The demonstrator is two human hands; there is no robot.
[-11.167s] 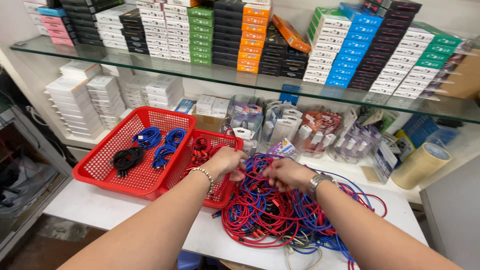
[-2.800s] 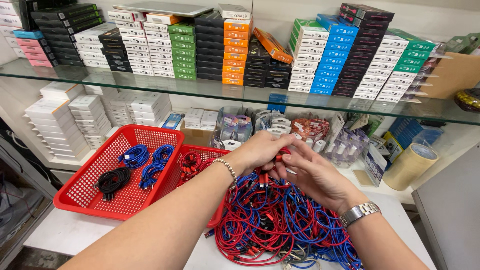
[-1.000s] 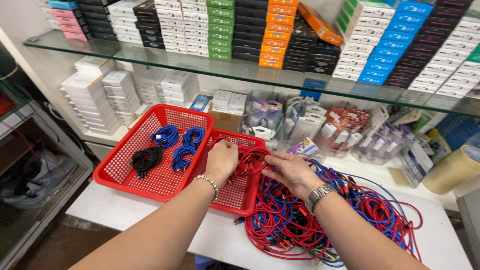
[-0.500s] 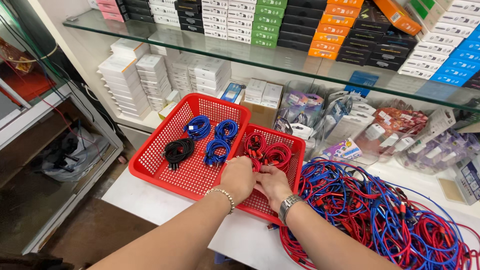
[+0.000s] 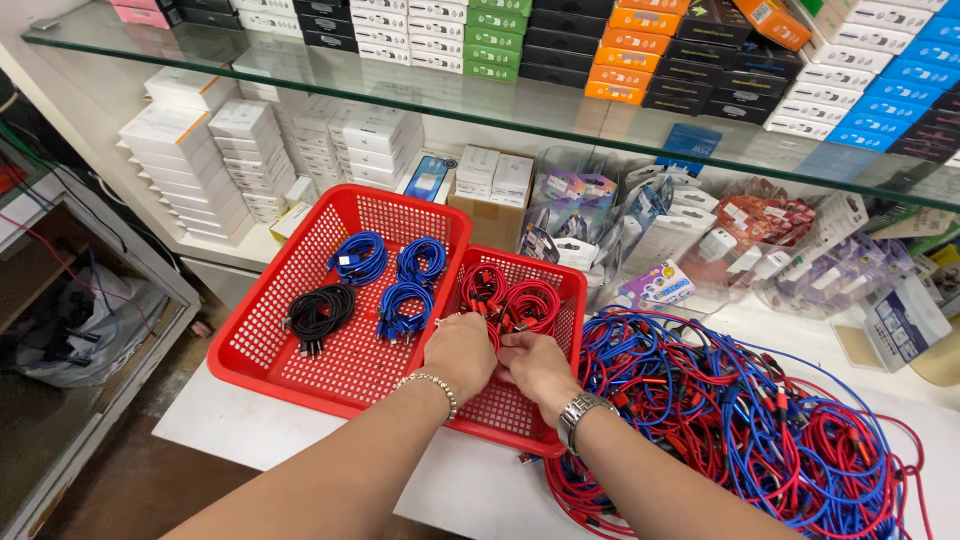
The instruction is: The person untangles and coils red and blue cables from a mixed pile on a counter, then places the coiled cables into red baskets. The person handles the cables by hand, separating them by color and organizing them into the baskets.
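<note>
Landmark: small red basket [image 5: 560,300], standing on the white counter [image 5: 250,430].
Left hand: left hand [image 5: 460,352] lies inside the small red basket, at its left wall, fingers curled downward over a red cable; a bead bracelet [image 5: 432,384] sits on the wrist.
Right hand: right hand [image 5: 537,362] lies inside the small red basket, touching the left hand, fingers bent onto the same red cable; a metal watch [image 5: 582,412] sits on the wrist.
Grip state: both hands closed around the red cable; the cable portion under the palms is hidden.
Red cable coils: coiled red cables [image 5: 510,300] lie in the small red basket, at its far end, just beyond the fingertips.
Large red basket: large red basket [image 5: 300,365] touches the left side of the small red basket; it contains blue cable coils [image 5: 400,285] and one black cable coil [image 5: 318,312].
Loose cables: tangled red and blue cable pile [image 5: 760,420] lies on the counter to the right of the small red basket, touching its right wall.
Glass shelf: glass shelf [image 5: 620,130] with stacked coloured boxes runs above and behind the small red basket.
</note>
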